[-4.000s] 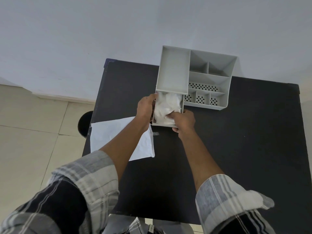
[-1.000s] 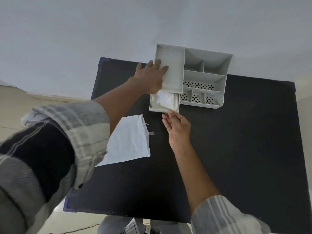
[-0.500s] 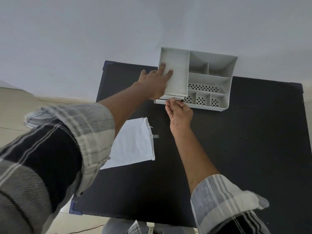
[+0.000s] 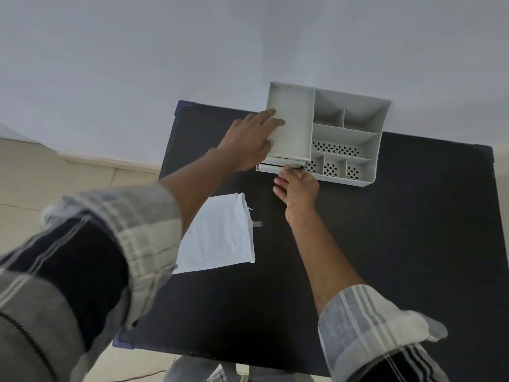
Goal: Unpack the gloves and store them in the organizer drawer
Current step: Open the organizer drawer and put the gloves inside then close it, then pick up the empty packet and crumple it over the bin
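Our right hand (image 4: 298,188), fingertips on the drawer (image 4: 281,167) front, grip loose w/ nothing held. Left hand (image 4: 249,142), flat & open, braces the organizer (image 4: 325,133) far side. Drawer's nearly shut; it slides away from us, so right hand's better placed.

The drawer (image 4: 281,167) shows only its front lip, its contents hidden, while the left sleeve (image 4: 68,271) blurs toward eight o'clock.

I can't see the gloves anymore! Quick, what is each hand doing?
Left hand: open, flat against the organizer, holding nothing.
Right hand: open, fingertips pressing the drawer front, holding nothing.
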